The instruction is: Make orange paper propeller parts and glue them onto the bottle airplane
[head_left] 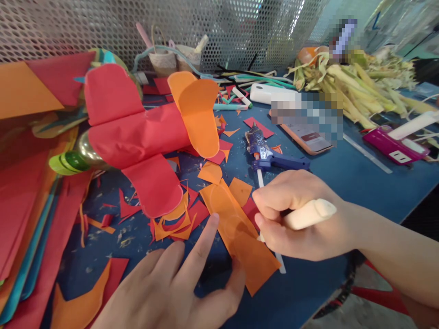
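Note:
A strip of orange paper (236,228) lies on the blue table, with faint curved outlines on it. My left hand (178,283) is spread over its left edge, the index fingertip pressing the paper. In my right hand (305,219) is a cream-coloured marker (310,214), gripped with its tip down by the right edge of the strip. Behind the strip rests a bottle wrapped in red paper (144,132), with red flaps and an orange paper propeller shape (199,109) at one end. A blue glue gun (274,157) lies beyond my right hand, its white glue stick passing under it.
Red and orange paper scraps (174,224) litter the middle. Coloured sheets (30,205) are stacked at the left. A phone (305,132), a purple tape dispenser or similar tool (394,144) and dried husks (356,91) occupy the right, before a perforated metal panel (103,27).

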`<act>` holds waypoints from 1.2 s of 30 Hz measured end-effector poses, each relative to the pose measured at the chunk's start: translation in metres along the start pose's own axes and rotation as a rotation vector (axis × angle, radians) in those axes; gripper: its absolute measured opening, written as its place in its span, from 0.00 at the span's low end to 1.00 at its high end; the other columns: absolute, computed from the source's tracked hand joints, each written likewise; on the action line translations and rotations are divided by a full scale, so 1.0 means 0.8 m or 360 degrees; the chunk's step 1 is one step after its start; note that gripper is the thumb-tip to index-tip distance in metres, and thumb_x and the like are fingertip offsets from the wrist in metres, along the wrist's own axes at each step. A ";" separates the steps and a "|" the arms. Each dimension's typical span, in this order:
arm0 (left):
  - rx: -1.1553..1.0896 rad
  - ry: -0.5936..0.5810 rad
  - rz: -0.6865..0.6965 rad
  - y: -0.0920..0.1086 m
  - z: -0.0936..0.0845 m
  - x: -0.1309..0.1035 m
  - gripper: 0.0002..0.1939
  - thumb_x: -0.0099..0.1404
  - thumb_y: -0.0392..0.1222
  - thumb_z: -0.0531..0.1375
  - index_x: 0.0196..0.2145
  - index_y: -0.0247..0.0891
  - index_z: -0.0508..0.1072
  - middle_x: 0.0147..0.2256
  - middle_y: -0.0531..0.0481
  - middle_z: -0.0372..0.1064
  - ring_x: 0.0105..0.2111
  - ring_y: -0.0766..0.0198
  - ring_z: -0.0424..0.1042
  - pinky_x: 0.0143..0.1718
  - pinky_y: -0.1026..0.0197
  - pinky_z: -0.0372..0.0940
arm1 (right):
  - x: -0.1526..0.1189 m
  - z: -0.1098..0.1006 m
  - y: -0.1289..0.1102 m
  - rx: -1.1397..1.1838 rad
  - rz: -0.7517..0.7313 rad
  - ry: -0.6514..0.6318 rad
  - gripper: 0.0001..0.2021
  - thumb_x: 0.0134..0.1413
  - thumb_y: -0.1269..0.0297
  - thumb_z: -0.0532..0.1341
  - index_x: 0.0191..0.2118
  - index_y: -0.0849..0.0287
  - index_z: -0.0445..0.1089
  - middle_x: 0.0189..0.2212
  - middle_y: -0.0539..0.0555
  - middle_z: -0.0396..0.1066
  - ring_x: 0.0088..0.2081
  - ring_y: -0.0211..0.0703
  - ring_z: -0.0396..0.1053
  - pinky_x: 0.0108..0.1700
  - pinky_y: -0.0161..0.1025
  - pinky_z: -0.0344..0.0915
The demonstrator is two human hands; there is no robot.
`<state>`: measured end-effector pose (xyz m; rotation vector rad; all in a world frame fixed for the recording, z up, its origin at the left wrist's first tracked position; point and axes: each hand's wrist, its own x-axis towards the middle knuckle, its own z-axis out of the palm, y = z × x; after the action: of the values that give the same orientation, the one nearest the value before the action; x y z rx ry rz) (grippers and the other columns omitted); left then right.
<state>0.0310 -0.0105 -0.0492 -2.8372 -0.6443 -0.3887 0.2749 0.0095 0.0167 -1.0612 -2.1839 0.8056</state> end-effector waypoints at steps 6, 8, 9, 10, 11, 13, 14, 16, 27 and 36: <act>0.0041 0.0007 0.0005 -0.001 -0.004 0.000 0.29 0.60 0.66 0.43 0.58 0.64 0.60 0.52 0.42 0.68 0.24 0.56 0.64 0.21 0.55 0.60 | -0.001 -0.001 -0.003 0.0157 0.0073 -0.0188 0.19 0.41 0.79 0.55 0.20 0.57 0.40 0.17 0.41 0.40 0.19 0.31 0.38 0.19 0.31 0.43; 0.0049 -0.0008 0.0026 -0.001 -0.005 0.001 0.28 0.62 0.65 0.43 0.58 0.63 0.59 0.51 0.41 0.68 0.24 0.55 0.65 0.21 0.55 0.60 | -0.001 -0.001 -0.004 0.0175 0.0075 -0.0223 0.19 0.41 0.78 0.55 0.20 0.56 0.40 0.17 0.41 0.40 0.20 0.32 0.38 0.19 0.31 0.43; 0.0047 -0.0009 0.0028 -0.001 -0.005 0.001 0.28 0.62 0.65 0.42 0.58 0.64 0.60 0.51 0.41 0.68 0.24 0.55 0.65 0.21 0.55 0.60 | -0.002 -0.001 -0.004 0.0172 0.0069 -0.0238 0.19 0.41 0.78 0.56 0.20 0.56 0.41 0.17 0.41 0.40 0.20 0.32 0.38 0.20 0.31 0.44; 0.0042 -0.0005 0.0016 -0.001 -0.005 0.001 0.28 0.62 0.65 0.42 0.58 0.64 0.60 0.51 0.42 0.68 0.24 0.55 0.65 0.22 0.55 0.60 | -0.002 -0.001 -0.004 0.0173 0.0061 -0.0256 0.19 0.41 0.78 0.56 0.20 0.56 0.41 0.17 0.41 0.41 0.20 0.32 0.38 0.20 0.31 0.44; 0.0034 0.0003 0.0000 -0.001 -0.005 0.000 0.27 0.63 0.64 0.42 0.58 0.64 0.60 0.51 0.43 0.68 0.25 0.55 0.65 0.22 0.55 0.60 | -0.002 -0.001 -0.004 0.0183 0.0050 -0.0274 0.19 0.41 0.78 0.55 0.20 0.56 0.41 0.17 0.41 0.41 0.20 0.32 0.38 0.20 0.31 0.44; 0.0000 0.0029 -0.0016 -0.001 -0.004 0.000 0.27 0.62 0.64 0.43 0.57 0.64 0.61 0.51 0.44 0.68 0.24 0.56 0.64 0.22 0.56 0.59 | -0.003 0.000 -0.004 0.0228 0.0040 -0.0303 0.18 0.41 0.79 0.55 0.19 0.56 0.42 0.17 0.41 0.41 0.20 0.32 0.38 0.20 0.31 0.45; -0.0021 0.0034 -0.0030 -0.001 -0.003 -0.001 0.27 0.62 0.64 0.43 0.57 0.64 0.62 0.51 0.45 0.68 0.24 0.56 0.64 0.23 0.56 0.59 | -0.003 0.001 -0.004 0.0260 0.0042 -0.0316 0.18 0.40 0.79 0.56 0.19 0.56 0.42 0.17 0.41 0.41 0.20 0.32 0.38 0.20 0.31 0.45; -0.0065 0.0033 -0.0056 0.000 -0.001 -0.001 0.27 0.61 0.65 0.43 0.56 0.65 0.62 0.52 0.47 0.68 0.24 0.57 0.63 0.23 0.56 0.58 | -0.005 0.002 -0.003 0.0336 0.0059 -0.0342 0.19 0.41 0.78 0.57 0.19 0.56 0.43 0.17 0.41 0.41 0.20 0.32 0.38 0.20 0.31 0.45; -0.0024 0.0011 -0.0033 0.001 -0.003 -0.001 0.27 0.59 0.64 0.45 0.56 0.64 0.62 0.51 0.45 0.68 0.25 0.54 0.64 0.23 0.54 0.59 | -0.004 0.007 -0.002 0.0513 0.0076 -0.0297 0.18 0.47 0.75 0.59 0.20 0.57 0.46 0.15 0.40 0.48 0.18 0.26 0.48 0.18 0.23 0.47; -0.0056 -0.0008 -0.0006 -0.001 -0.002 -0.004 0.27 0.59 0.65 0.46 0.55 0.65 0.63 0.53 0.45 0.66 0.26 0.54 0.63 0.24 0.55 0.58 | -0.004 0.012 -0.001 0.0496 0.0045 -0.0330 0.18 0.46 0.75 0.59 0.21 0.57 0.45 0.17 0.40 0.46 0.19 0.28 0.42 0.19 0.24 0.46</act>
<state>0.0277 -0.0115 -0.0483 -2.8716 -0.6499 -0.3975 0.2693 0.0040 0.0105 -0.8854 -2.1195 1.2700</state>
